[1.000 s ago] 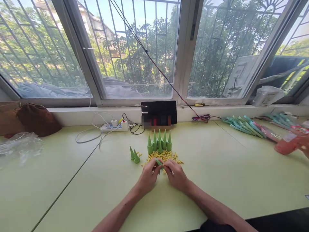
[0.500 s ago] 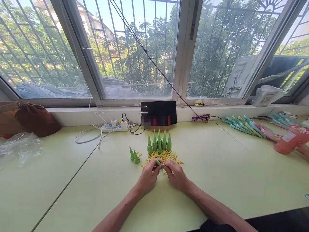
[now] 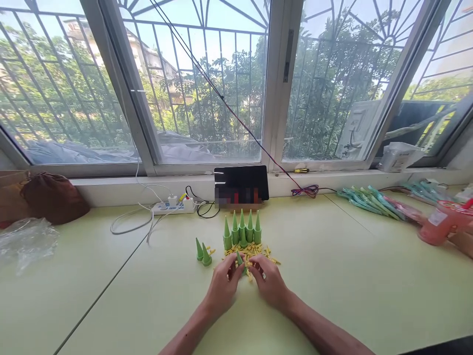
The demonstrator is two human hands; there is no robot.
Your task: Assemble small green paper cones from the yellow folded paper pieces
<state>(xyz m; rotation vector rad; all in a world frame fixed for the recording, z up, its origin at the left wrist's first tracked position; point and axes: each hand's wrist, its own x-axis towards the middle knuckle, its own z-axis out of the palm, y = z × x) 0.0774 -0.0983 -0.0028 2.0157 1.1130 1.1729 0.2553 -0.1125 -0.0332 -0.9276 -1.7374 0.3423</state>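
My left hand (image 3: 222, 286) is closed around a small green cone (image 3: 240, 259), its tip pointing up between thumb and fingers. Right beside it, my right hand (image 3: 269, 280) has thumb and fingertips pinched together close to the cone. Whatever sits in that pinch is too small to make out. A scatter of small yellow pieces (image 3: 271, 257) lies under and behind both hands. Just beyond stands a cluster of upright green cones (image 3: 226, 237), several of them raised on ribbed green bases. Two more green cones (image 3: 206, 256) stand to the left of my hands.
A dark-screened tablet (image 3: 242, 182) leans at the back by the window. To the left are a power strip (image 3: 173, 206) with cables, a brown bag (image 3: 55, 197) and clear plastic (image 3: 27, 239). Green packets (image 3: 369, 201) and a red drink cup (image 3: 436, 224) are on the right.
The green cone in my left hand has turned from leaning to more upright. My right fingertips have drawn slightly away from it. The camera has tilted up, so everything sits lower.
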